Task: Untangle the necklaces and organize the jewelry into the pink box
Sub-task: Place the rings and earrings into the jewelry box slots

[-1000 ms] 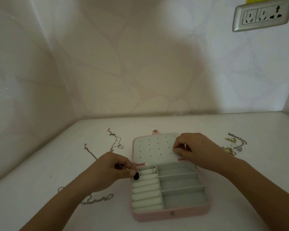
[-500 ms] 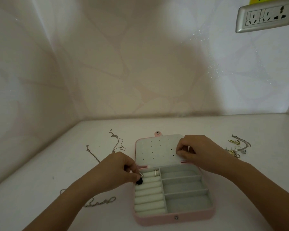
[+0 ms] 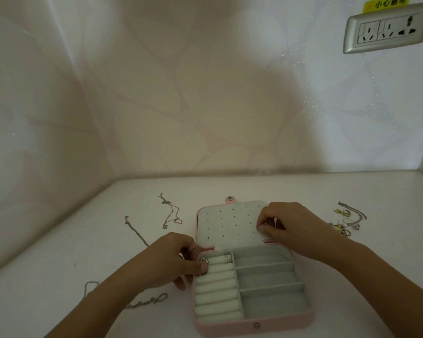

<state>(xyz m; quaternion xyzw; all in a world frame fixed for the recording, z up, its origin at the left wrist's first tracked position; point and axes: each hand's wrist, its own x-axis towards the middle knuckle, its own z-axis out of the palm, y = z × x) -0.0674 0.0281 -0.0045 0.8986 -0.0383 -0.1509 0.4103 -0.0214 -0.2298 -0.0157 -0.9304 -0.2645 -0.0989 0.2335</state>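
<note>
The pink box (image 3: 254,330) lies open mid-table, its lid (image 3: 230,223) flat behind it. The left hand (image 3: 171,261), pinching a ring (image 3: 204,271), blocks the box's left rear corner. The right hand (image 3: 294,225) covers the lid's right edge. Thin chains (image 3: 172,213) lie to the left and a jewelry pile (image 3: 347,222) to the right. Bare table (image 3: 303,189) runs behind the lid.

The pink box (image 3: 230,329) has a smooth, faintly sheened shell like faux leather, with a shiny metal snap (image 3: 256,325) at the front. Its lining (image 3: 271,306) is matt grey and velvety (the ring rolls (image 3: 215,296) show a paler nap). The chains (image 3: 170,212) and the ring (image 3: 204,261) are thin bright metal. The table (image 3: 59,252) is smooth matt white.
</note>
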